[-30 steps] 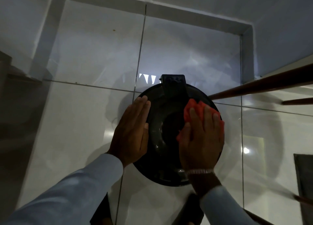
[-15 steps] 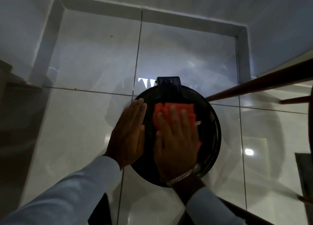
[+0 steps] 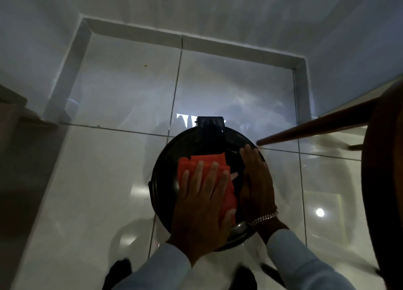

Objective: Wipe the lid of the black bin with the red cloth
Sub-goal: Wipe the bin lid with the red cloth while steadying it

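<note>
The black bin's round glossy lid [image 3: 168,158] fills the lower middle of the head view, its hinge block [image 3: 210,125] at the far side. A folded red cloth [image 3: 209,158] lies on the lid's left half. My left hand [image 3: 202,204] presses flat on the cloth with fingers spread, covering its near part. My right hand [image 3: 257,185], a chain bracelet on the wrist, rests flat on the lid's right side beside the cloth and holds nothing.
The bin stands on glossy white floor tiles [image 3: 122,97] in a wall corner. A brown wooden chair leg [image 3: 316,126] slants in from the right, close to the lid's far right rim. A dark chair seat [image 3: 386,180] is at the right edge. My shoes [image 3: 117,272] show below.
The red cloth has passed from my right hand to my left and shifted onto the lid's left half. My right hand moved to the right rim; my left came off the left edge.
</note>
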`<action>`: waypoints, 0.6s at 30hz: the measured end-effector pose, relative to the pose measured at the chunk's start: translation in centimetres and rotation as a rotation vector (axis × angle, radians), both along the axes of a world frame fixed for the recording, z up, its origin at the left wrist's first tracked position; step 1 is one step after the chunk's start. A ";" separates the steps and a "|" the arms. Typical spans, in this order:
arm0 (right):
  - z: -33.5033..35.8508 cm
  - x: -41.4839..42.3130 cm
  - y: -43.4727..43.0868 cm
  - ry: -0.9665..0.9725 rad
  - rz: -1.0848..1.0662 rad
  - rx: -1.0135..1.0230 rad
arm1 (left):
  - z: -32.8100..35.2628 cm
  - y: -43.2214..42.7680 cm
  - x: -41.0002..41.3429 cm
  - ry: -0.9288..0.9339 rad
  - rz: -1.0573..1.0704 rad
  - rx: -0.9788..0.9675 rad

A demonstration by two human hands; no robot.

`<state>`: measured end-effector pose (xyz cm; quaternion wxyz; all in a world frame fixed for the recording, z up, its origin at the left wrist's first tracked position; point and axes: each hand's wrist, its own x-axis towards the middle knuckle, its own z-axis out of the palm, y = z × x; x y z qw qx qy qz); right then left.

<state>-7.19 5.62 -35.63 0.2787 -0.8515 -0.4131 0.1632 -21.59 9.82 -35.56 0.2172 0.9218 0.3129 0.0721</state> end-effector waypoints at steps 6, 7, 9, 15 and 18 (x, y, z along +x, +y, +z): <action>-0.9 0.1 -0.3 -0.111 0.058 0.017 | -1.0 2.0 -1.4 -0.107 0.054 0.054; -0.7 0.2 -0.3 -0.094 0.054 0.018 | -1.1 2.6 -1.6 -0.130 0.086 0.063; -0.6 0.1 -0.4 -0.078 0.045 0.023 | -0.9 4.0 -2.1 -0.171 0.149 0.057; -1.3 -0.2 0.0 -0.119 -0.017 0.042 | -0.1 6.0 -0.3 -0.014 0.228 0.017; -1.3 -0.3 0.1 -0.131 -0.026 0.039 | -0.7 4.4 -1.2 -0.063 0.048 0.133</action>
